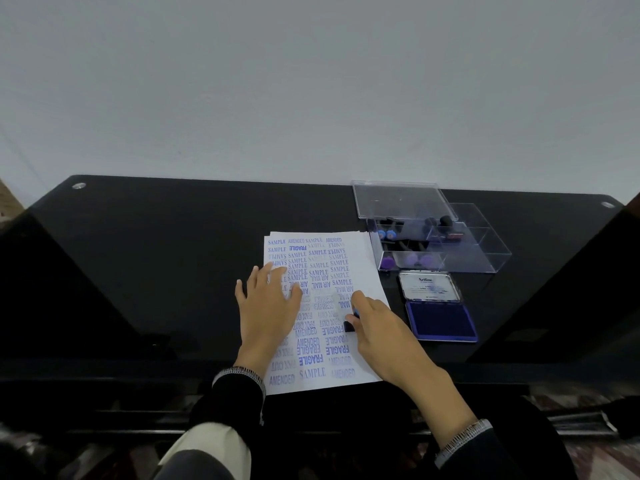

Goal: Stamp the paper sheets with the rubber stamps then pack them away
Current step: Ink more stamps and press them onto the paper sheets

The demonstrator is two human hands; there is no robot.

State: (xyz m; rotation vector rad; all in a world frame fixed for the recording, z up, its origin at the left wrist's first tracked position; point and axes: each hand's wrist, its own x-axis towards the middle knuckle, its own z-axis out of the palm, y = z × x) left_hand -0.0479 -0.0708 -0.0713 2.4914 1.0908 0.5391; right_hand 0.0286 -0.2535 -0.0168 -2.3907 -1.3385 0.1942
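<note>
Head view: a black glass table [156, 258] stands against a pale wall [311, 81]. On it lies a stack of paper sheets [360, 271], slightly fanned at the far edge, the top sheet covered with blue stamp marks such as SAMPLE, AMENDED, FRAGILE, AIR MAIL and FAX OUT.

The left hand [268, 306] lies flat on the left part of the top sheet, its fingers straight and spread, pressing the paper down. The right hand [377, 327] is over the right part of the sheet; its thumb and fingers are curled round a small dark stamp [349, 325], pinching it, with the stamp's base on or just above the paper, which of the two cannot be told.

Just right of the sheets lies an open ink pad [441, 322], its blue pad nearest the person and its lid [429, 287] folded back on the far side, with a label on the inside. Beyond the ink pad stands a clear plastic box [481, 258] holding more stamps [408, 261] with dark handles and purple or blue ends. A clear lid [401, 199] rests across the box's far left part.

Both wrists wear dark sleeves [239, 393] with pale patterned cuffs.
</note>
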